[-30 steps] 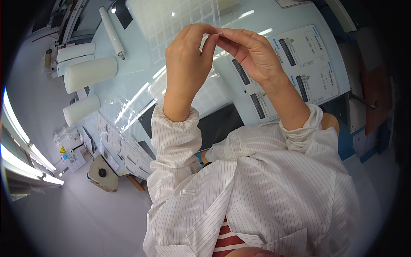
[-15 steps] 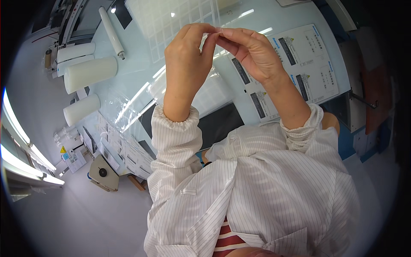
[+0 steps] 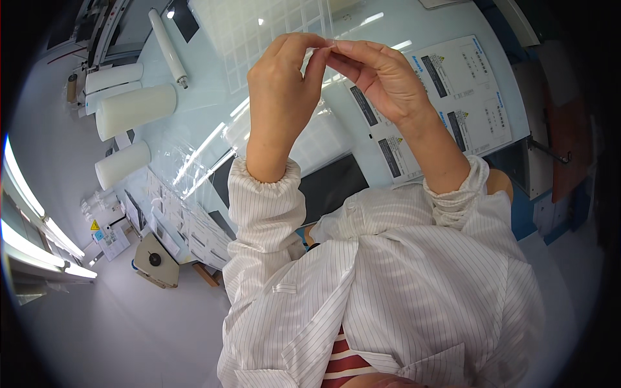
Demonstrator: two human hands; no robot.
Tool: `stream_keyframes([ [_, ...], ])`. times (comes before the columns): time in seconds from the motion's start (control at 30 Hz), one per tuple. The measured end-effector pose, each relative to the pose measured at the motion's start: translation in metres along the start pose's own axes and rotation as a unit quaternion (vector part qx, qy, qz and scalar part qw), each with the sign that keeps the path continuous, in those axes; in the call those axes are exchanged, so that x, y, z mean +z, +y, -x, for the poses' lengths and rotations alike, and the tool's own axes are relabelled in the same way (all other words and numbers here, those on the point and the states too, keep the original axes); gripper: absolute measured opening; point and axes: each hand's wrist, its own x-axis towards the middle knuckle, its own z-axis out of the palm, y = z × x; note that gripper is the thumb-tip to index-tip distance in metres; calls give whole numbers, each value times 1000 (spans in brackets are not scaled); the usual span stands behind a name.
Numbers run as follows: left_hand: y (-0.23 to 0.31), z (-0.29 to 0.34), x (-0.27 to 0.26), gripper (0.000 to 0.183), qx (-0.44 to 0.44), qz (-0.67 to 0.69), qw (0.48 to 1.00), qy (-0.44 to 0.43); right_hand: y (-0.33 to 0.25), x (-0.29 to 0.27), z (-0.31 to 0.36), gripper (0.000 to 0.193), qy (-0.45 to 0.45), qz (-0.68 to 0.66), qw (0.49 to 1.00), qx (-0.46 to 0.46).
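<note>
Above the glossy table my left hand (image 3: 283, 83) and my right hand (image 3: 386, 81) meet at their fingertips. Thumb and fingers of each are pinched together. Anything between them is too small or too clear to make out. Beyond my left hand lies a clear plastic tray (image 3: 242, 32) divided into square cells. A second pale gridded tray (image 3: 320, 139) sits nearer to me, between my wrists and partly covered by my left arm. White printed sheets (image 3: 475, 71) with black blocks lie beneath and to the right of my right hand.
Several white rolls (image 3: 139, 108) stand along the table's left side, with a long white roller (image 3: 167, 48) beyond them. Crumpled clear film (image 3: 187, 165) lies left of my left wrist. A black sheet (image 3: 333, 187) is at the near table edge. A metal handle (image 3: 550, 152) sticks out at right.
Both hands stay almost in place, still pinched together. The finger positions differ only very slightly.
</note>
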Motion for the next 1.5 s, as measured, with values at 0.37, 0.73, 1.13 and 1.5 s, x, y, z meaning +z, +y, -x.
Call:
stream_keyframes([
  [0.37, 3, 0, -3, 15, -25, -13, 999, -28, -1, 1, 0, 18, 10, 14, 1000, -3],
  [0.73, 3, 1, -1, 15, -18, -33, 999, -35, -4, -1, 0, 18, -3, 36, 999, -18],
  [1.13, 4, 2, 0, 14, -22, -36, 998, -36, -5, 2, 0, 18, 27, 78, 996, -11],
  [1.5, 2, 4, 4, 10, -5, -31, 999, -18, 7, -4, -2, 22, -2, 160, 986, -46],
])
